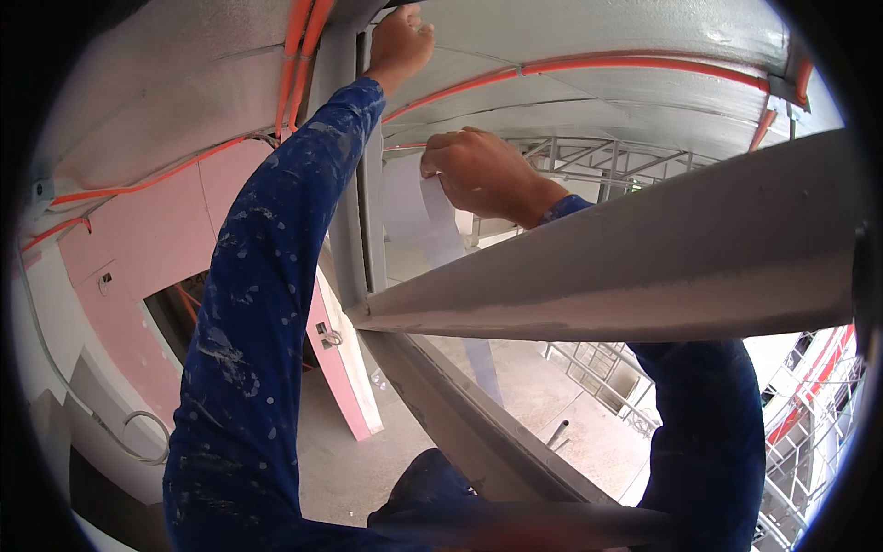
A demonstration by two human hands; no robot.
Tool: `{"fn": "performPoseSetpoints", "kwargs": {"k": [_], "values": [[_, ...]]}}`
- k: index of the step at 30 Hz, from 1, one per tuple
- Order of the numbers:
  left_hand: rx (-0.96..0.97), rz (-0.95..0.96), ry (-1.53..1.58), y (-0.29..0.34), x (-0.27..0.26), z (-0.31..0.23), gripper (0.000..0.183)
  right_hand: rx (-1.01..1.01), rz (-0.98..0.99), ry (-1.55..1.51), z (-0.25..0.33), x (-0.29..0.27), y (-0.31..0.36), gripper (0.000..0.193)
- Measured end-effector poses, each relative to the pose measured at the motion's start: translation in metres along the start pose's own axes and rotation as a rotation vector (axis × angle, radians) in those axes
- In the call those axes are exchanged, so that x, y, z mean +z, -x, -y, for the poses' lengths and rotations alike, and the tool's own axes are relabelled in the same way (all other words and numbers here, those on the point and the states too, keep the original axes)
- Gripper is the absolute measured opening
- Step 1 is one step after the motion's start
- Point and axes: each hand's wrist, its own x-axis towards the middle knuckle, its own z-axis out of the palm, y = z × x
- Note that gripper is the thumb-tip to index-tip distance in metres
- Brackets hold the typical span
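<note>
My left hand [402, 46] is raised high beside the top of a grey metal post [345, 262]. Its fingers are curled closed against a dark edge at the picture's top, and what they grip, if anything, is hidden. Lower and to the right, my right hand [492, 175] reaches around behind a wide grey beam [635, 248]. Its thumb and fingers pinch a thin pale strip [446, 237] by its upper part. The strip hangs down behind the beam, and its lower end shows below. Both sleeves are blue; white specks show on the left one.
Grey beams meet the post, one slanting down [487, 423] toward me. Orange conduit [635, 63] runs along the silvery ceiling. Pink wall boards [147, 248] stand at left, with an opening. Metal scaffolding [602, 382] rises at right above a pale floor far below.
</note>
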Motion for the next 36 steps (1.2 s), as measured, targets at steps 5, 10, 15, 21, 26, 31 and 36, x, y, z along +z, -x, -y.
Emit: {"fn": "performPoseSetpoints", "kwargs": {"k": [5,10,15,21,26,31,36], "values": [[0.303,-0.046,-0.097,0.003,-0.010,0.000,0.057,0.056,-0.022,-0.005,-0.008,0.004,-0.005,0.020],[0.448,-0.018,-0.084,0.001,-0.021,-0.006,0.062,0.089,0.021,0.019,-0.011,0.001,0.001,0.021],[0.425,0.112,-0.096,-0.002,-0.035,-0.014,0.065,0.112,0.062,0.020,-0.012,0.000,0.003,0.019],[0.575,0.077,-0.157,-0.003,-0.044,-0.028,0.069,0.129,0.056,0.011,-0.017,0.002,0.004,0.020],[0.485,0.116,-0.064,-0.005,-0.050,-0.045,0.076,0.144,0.069,0.006,-0.019,0.002,-0.001,0.021],[0.524,0.097,-0.200,-0.002,-0.047,-0.066,0.080,0.153,0.084,0.002,-0.018,0.001,-0.005,0.022],[0.485,0.194,-0.266,0.009,-0.048,-0.082,0.080,0.139,0.087,0.016,-0.018,0.001,-0.007,0.021]]}}
